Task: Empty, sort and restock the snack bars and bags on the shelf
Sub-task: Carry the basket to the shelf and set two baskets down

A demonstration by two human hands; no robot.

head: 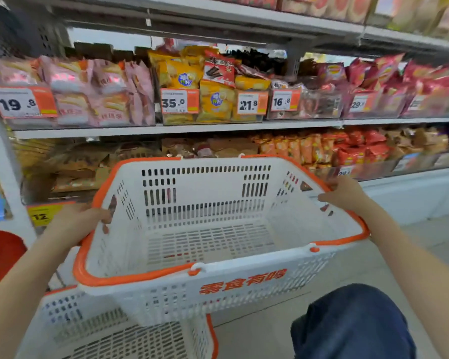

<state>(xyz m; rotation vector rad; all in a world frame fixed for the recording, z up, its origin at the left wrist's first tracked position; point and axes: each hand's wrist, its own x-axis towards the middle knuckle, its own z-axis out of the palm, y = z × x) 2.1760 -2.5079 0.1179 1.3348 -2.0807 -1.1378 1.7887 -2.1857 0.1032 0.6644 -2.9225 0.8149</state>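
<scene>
Basket held up in front of shelving, second basket below it.

Upper basket (218, 278) sits between the two hands: left hand (81, 218) grips its left rim, right hand (345, 194) grips its right rim. Nothing lies in it. Lower basket (96, 330) is under and to the left of the upper one, on the floor (270, 330). The person's knee (353, 322) is right of the lower basket. Behind the baskets stands the shelf unit (166, 129); snack bags (213, 99) lie in clear bins on its middle shelf, with price tags (179, 101) on the bin fronts. More bags (322, 149) lie on the shelf below, behind the upper basket's far rim.
</scene>
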